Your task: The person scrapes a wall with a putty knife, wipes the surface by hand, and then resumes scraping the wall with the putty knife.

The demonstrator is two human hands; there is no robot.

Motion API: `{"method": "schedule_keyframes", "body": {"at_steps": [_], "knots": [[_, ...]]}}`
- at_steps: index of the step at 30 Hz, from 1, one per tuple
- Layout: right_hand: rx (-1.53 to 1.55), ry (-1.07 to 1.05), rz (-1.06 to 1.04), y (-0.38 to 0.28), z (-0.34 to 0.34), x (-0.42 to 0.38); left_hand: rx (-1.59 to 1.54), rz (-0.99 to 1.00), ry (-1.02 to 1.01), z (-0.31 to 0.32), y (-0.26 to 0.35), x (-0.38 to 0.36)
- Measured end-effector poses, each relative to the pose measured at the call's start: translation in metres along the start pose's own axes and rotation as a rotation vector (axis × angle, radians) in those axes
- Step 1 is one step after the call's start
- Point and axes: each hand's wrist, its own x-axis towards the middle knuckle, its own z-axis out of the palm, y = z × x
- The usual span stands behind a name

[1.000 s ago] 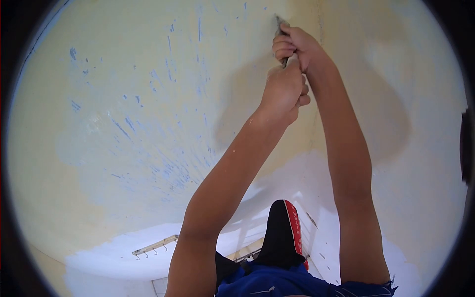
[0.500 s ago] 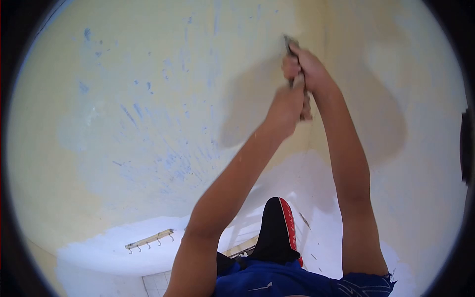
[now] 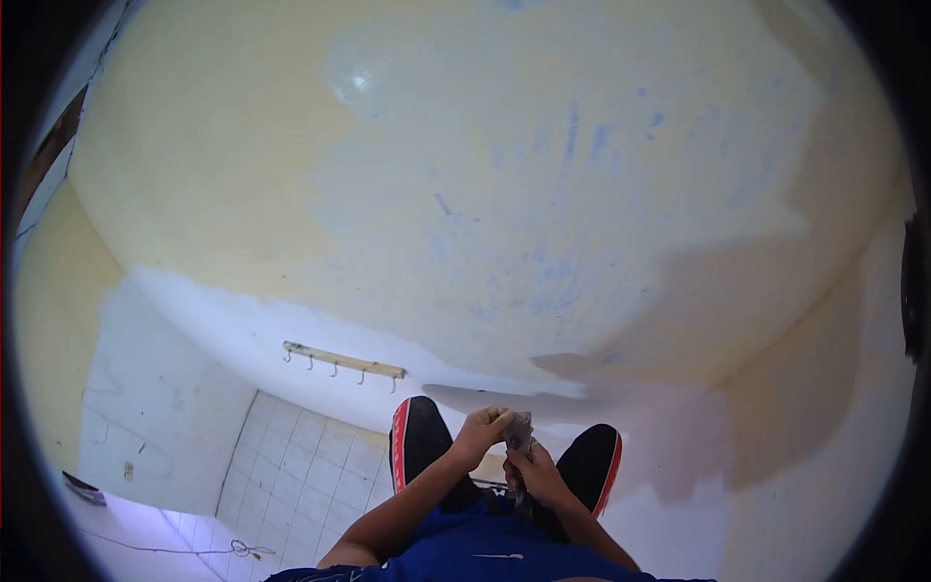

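Low in front of my body, a scraper with a flat, grey, stained blade points upward. My right hand is wrapped around it below the blade, and most of the handle is hidden by the fingers. At the blade's upper left edge, my left hand pinches the metal between thumb and fingers. Beyond both hands rises a pale yellow wall with whitish areas and scattered blue marks.
A wooden rail with several hooks is fixed low on the wall. White tiles lie far below at the left. My knees are bent on either side of the hands. A loose cable shows at the lower left.
Both hands have come down from high near the wall corner to my lap with the scraper. My left hand has shifted onto the blade. The view has swung left and down.
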Motion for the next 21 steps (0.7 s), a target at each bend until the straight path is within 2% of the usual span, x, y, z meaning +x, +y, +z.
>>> {"method": "schedule_keyframes", "body": {"at_steps": [4,5,7,10,12,14,16,18,19,21], "knots": [[-0.272,-0.031,-0.047,-0.024,0.021,0.016,0.05,0.122,0.11,-0.017,0.012,-0.001],[-0.388,-0.005,-0.072,-0.033,0.024,0.021,-0.039,0.212,0.155,-0.02,0.017,0.002],[-0.427,-0.045,-0.097,-0.055,0.032,0.025,-0.186,0.332,0.223,-0.025,0.034,0.004],[-0.495,-0.103,-0.108,-0.065,0.037,0.026,-0.328,0.387,0.133,-0.034,0.054,-0.002],[-0.345,-0.173,-0.034,-0.056,0.04,0.025,-0.399,0.397,0.13,-0.037,0.057,-0.001],[-0.345,-0.249,0.015,-0.046,0.042,0.021,-0.633,0.399,0.109,-0.048,0.056,0.003],[-0.183,-0.239,0.069,-0.03,0.048,0.013,-0.66,0.36,0.064,-0.055,0.057,0.002],[-0.164,-0.199,0.051,-0.017,0.049,0.007,-0.682,0.286,-0.109,-0.061,0.048,0.004],[-0.137,-0.156,0.031,-0.015,0.05,0.005,-0.686,0.29,-0.106,-0.054,0.057,-0.005],[-0.156,-0.102,-0.01,-0.017,0.053,0.002,-0.681,0.147,-0.06,-0.034,0.072,-0.022]]}}
